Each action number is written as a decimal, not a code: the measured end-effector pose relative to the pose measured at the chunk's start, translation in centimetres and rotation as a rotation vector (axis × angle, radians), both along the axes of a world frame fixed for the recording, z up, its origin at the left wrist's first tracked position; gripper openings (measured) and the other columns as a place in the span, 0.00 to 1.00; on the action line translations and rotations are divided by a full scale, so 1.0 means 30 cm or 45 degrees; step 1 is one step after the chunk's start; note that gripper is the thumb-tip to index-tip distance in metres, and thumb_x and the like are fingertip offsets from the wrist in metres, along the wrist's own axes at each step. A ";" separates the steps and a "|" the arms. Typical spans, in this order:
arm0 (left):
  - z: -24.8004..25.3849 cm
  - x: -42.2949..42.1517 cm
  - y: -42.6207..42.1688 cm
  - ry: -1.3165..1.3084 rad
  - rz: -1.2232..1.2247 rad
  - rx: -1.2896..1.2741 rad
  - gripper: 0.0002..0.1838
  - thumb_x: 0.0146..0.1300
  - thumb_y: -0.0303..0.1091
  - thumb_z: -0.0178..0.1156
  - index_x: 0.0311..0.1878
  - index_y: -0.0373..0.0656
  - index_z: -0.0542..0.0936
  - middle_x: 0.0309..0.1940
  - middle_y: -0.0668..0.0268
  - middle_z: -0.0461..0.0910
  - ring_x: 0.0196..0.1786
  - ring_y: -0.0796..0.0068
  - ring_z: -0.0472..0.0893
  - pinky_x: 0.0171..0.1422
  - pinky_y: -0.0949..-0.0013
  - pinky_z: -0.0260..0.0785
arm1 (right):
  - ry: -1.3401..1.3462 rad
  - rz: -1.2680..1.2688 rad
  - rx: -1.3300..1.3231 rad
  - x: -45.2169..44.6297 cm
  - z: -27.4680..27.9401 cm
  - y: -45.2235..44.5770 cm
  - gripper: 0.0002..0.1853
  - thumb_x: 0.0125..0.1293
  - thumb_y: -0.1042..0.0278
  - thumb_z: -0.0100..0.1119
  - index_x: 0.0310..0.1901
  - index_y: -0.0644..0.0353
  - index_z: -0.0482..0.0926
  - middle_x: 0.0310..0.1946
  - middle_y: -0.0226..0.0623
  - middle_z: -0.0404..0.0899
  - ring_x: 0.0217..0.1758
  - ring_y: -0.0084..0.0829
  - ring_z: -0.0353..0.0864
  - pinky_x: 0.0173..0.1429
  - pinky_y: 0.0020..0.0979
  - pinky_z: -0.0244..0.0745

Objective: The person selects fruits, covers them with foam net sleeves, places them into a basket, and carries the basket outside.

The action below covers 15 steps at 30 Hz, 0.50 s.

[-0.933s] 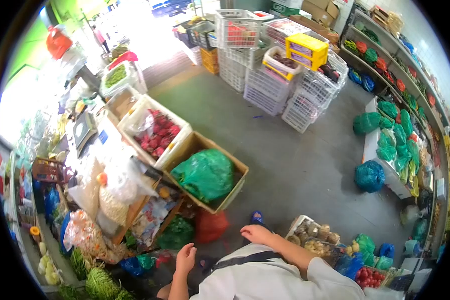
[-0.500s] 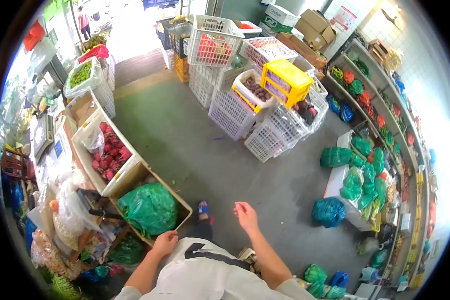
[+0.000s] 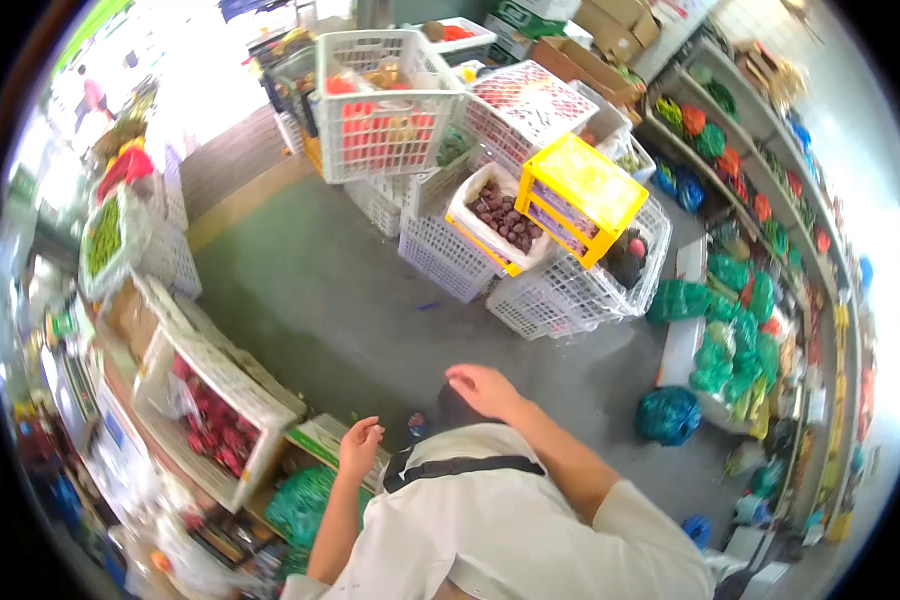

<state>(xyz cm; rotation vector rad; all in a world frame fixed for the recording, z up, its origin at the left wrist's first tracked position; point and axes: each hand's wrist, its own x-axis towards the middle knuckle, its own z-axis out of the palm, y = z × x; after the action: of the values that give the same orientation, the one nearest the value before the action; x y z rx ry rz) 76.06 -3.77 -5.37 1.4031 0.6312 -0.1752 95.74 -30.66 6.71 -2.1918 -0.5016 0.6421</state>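
My left hand [image 3: 361, 446] hangs in front of the cardboard box with a green plastic bag [image 3: 305, 505], its fingers loosely curled and too small to read clearly. Out over the grey floor, my right hand [image 3: 482, 388] is held forward with its fingers partly spread and nothing in them. Left of my left hand is a white foam box [image 3: 262, 470] of dark red fruit [image 3: 215, 425]. Ahead of my right hand stand stacked crates with a white-lined tub of dark round produce [image 3: 507, 213] and a yellow crate [image 3: 582, 195].
A tall white crate [image 3: 388, 115] tops the stack ahead. Green bags [image 3: 735, 345] and a dark teal bag [image 3: 668, 416] lie at the right, before long shelves [image 3: 760, 190]. Green produce [image 3: 103, 238] fills a lined crate at the left. A distant person [image 3: 92, 95] is outside.
The view has moved forward, bringing the crate stack closer. The fruit box and green bag have shifted lower in view. Both hands have swung with the body, and a blue shoe remains visible.
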 end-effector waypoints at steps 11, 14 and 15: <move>-0.263 0.166 0.526 0.536 -0.085 0.559 0.16 0.73 0.36 0.62 0.56 0.34 0.84 0.46 0.59 0.88 0.48 0.70 0.86 0.58 0.66 0.76 | -0.320 0.172 0.623 1.058 0.283 0.557 0.11 0.72 0.69 0.62 0.54 0.57 0.84 0.45 0.40 0.86 0.46 0.44 0.87 0.51 0.40 0.81; -0.153 0.333 0.627 0.683 0.043 0.490 0.16 0.73 0.35 0.62 0.56 0.34 0.84 0.46 0.59 0.88 0.47 0.69 0.86 0.57 0.66 0.76 | -0.502 0.146 0.802 1.345 0.381 0.698 0.11 0.70 0.73 0.63 0.52 0.56 0.84 0.43 0.40 0.86 0.44 0.45 0.86 0.49 0.40 0.81; -0.125 0.391 0.658 0.702 0.086 0.463 0.16 0.73 0.35 0.62 0.56 0.34 0.84 0.46 0.59 0.88 0.47 0.69 0.86 0.57 0.66 0.77 | -0.798 0.109 0.899 1.431 0.411 0.733 0.11 0.69 0.75 0.64 0.52 0.56 0.84 0.42 0.40 0.86 0.43 0.45 0.86 0.47 0.40 0.81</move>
<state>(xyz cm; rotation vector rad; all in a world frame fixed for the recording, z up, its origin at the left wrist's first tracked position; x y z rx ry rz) 87.79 15.98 -9.12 1.6915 1.2108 -0.4176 138.66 -8.66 19.05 -1.6491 -0.9735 -0.2028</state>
